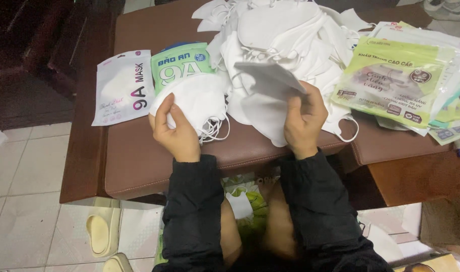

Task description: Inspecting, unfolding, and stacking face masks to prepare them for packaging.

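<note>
At the far left we see pale floor tiles (28,166) and a cream slipper (103,232) beside the brown padded bench (139,161) that serves as our work surface. On its leather-like top lies a flat white mask packet (123,86), and just right of it a green one (182,63). Our left hand (175,130) is curled around a small stack of white masks (197,103), fingers on top and thumb alongside, with thin elastic loops (215,132) dangling off the stack's right edge. Behind and to the right rises a big loose heap of soft white masks (285,35). Our right hand (304,120) pinches a single folded mask (267,75) between thumb and fingers, holding it up just in front of that heap; the mask sits directly above the hand. Both arms wear black sleeves (194,211). Further right, glossy yellow-green packets (396,80) are stacked and fanned across the bench, overlapping its edge.
</note>
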